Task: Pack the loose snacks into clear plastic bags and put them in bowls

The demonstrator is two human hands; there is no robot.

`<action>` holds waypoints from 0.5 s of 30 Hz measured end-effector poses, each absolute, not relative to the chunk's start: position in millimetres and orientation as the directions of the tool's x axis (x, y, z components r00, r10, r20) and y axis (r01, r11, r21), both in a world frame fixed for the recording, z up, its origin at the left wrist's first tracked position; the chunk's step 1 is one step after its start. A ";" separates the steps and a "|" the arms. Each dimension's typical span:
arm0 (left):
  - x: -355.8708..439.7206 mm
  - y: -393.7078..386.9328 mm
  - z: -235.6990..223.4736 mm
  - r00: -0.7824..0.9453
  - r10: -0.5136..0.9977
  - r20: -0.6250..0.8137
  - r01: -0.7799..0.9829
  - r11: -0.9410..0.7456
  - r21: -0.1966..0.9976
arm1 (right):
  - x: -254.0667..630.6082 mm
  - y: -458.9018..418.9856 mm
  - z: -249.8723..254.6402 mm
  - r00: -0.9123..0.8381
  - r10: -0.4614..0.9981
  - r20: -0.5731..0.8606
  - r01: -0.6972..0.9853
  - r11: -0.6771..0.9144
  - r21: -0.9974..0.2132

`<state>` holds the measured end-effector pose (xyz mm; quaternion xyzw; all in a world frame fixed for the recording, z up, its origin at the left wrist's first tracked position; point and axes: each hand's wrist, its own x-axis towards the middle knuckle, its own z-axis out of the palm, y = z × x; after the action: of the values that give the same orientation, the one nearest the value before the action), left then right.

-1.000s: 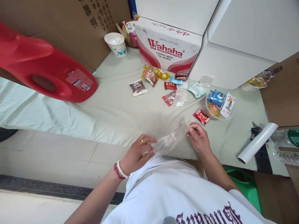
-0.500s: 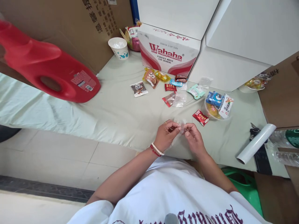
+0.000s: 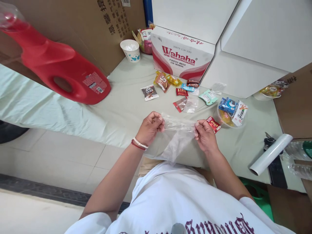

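Note:
A clear plastic bag [image 3: 179,128] is stretched between my hands above the front edge of the cloth-covered table, its lower part hanging down. My left hand [image 3: 151,126] pinches one end, a beaded bracelet on its wrist. At the other end my right hand [image 3: 204,135] is closed on the plastic. Partly behind the right hand lies a red snack packet [image 3: 214,124]. Beyond the bag are a red-and-brown packet [image 3: 180,104], a flat clear bag [image 3: 191,104], a mint-green packet [image 3: 208,97] and a dark round-label packet [image 3: 149,93].
A clear bowl [image 3: 221,122] of packaged snacks stands at right, near a white roll [image 3: 271,154]. At the back are a Wahaba-style printed water carton [image 3: 182,55] and a paper cup [image 3: 131,51]. A big red jug [image 3: 65,71] stands left.
My hands have moved apart, the left one going left, and the crumpled plastic between them is now spread out wide. The view has shifted slightly.

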<state>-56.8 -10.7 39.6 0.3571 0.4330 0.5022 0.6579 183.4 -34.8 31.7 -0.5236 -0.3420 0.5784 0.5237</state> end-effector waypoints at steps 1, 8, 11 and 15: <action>-61.4 -7.1 38.0 0.106 0.977 -0.184 -0.322 0.208 0.924 | 180.1 -32.7 33.5 0.086 0.965 -0.247 -0.238 -0.221 -0.946; -72.3 -0.4 18.9 -0.188 0.981 -0.043 -0.092 0.026 0.995 | 161.0 -25.5 39.1 0.100 0.987 -0.122 -0.121 -0.109 -0.987; -68.2 -5.3 12.7 -0.279 0.949 -0.144 -0.196 0.090 0.976 | 157.7 -22.7 37.9 0.093 0.990 -0.104 -0.084 -0.096 -0.992; -50.9 -19.2 4.1 -0.334 0.873 -0.356 -0.231 0.291 0.929 | 151.8 -21.5 37.6 0.078 0.989 -0.127 -0.098 -0.120 -0.988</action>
<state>-50.9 -19.2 4.1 0.2603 0.6165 0.5356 0.5150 151.8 -21.5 37.6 -0.5269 -0.4226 0.5312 0.5115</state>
